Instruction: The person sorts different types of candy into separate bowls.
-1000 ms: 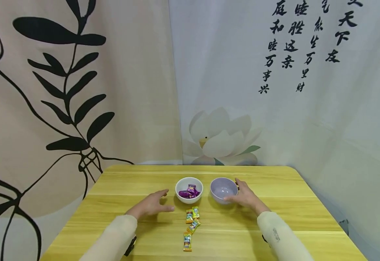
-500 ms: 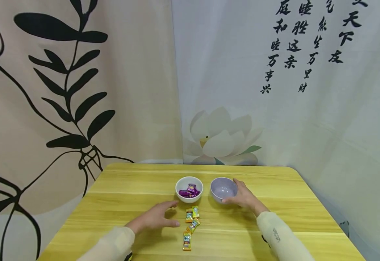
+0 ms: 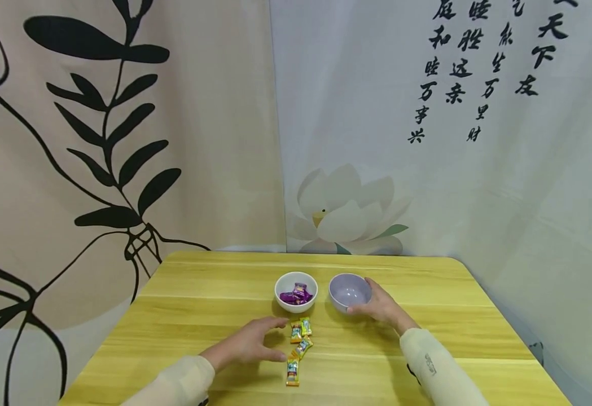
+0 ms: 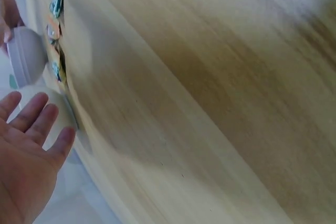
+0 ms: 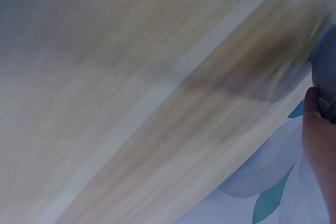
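In the head view my right hand grips the right side of a lavender bowl, thumb at the near side and fingers behind. The bowl's visible inside holds nothing. My left hand hovers over the table left of several yellow-and-orange wrapped candies laid in a loose column. Its thumb and fingers are spread apart, fingertips close to the candies. The left wrist view shows that hand's fingers extended, holding nothing. In the right wrist view the lavender bowl appears only at the right edge, with a finger against it.
A white bowl stands behind the yellow candies, left of the lavender bowl, with purple-wrapped candies inside. Everything rests on a wooden table. A printed curtain hangs right behind the table's far edge.
My left hand has moved right and toward me, from beside the white bowl to beside the yellow candies. My right hand stays on the lavender bowl, and the view has tilted slightly.
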`<act>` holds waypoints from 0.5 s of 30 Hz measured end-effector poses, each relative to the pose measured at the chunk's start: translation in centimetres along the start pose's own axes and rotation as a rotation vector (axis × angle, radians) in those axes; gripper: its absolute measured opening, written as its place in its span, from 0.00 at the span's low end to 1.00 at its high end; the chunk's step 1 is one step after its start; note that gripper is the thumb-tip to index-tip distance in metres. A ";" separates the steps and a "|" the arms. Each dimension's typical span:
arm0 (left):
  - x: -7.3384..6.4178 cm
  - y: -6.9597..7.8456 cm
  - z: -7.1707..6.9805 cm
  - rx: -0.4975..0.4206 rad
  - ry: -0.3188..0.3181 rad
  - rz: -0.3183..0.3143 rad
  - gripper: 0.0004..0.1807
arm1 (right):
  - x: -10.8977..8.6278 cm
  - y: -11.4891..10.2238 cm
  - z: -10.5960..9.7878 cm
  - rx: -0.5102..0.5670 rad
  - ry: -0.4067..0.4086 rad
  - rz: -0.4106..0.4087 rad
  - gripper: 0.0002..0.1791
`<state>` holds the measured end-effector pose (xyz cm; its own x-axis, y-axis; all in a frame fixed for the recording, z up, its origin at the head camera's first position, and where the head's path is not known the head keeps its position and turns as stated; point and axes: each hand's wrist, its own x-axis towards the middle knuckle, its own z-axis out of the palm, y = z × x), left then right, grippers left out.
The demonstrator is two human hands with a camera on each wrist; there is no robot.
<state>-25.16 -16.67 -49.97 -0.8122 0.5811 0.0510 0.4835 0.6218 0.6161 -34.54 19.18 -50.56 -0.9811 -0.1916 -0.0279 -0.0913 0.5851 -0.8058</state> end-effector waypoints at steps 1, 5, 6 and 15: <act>0.1 0.0 0.1 0.005 -0.007 0.011 0.46 | 0.0 0.0 0.0 0.001 0.002 0.002 0.66; 0.2 0.1 0.5 0.092 -0.048 0.046 0.44 | 0.1 -0.1 0.0 -0.007 -0.003 0.008 0.66; 0.3 0.1 0.7 0.117 -0.059 0.055 0.43 | 0.1 -0.1 0.0 -0.009 -0.004 0.009 0.66; 0.4 1.0 1.8 0.286 -0.111 0.240 0.35 | 0.0 -0.1 0.1 -0.015 0.001 0.006 0.66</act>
<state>-24.43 -14.84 -50.69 -0.6322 0.7715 0.0720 0.7397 0.5733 0.3525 -34.57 19.08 -50.55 -0.9818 -0.1869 -0.0324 -0.0877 0.5984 -0.7964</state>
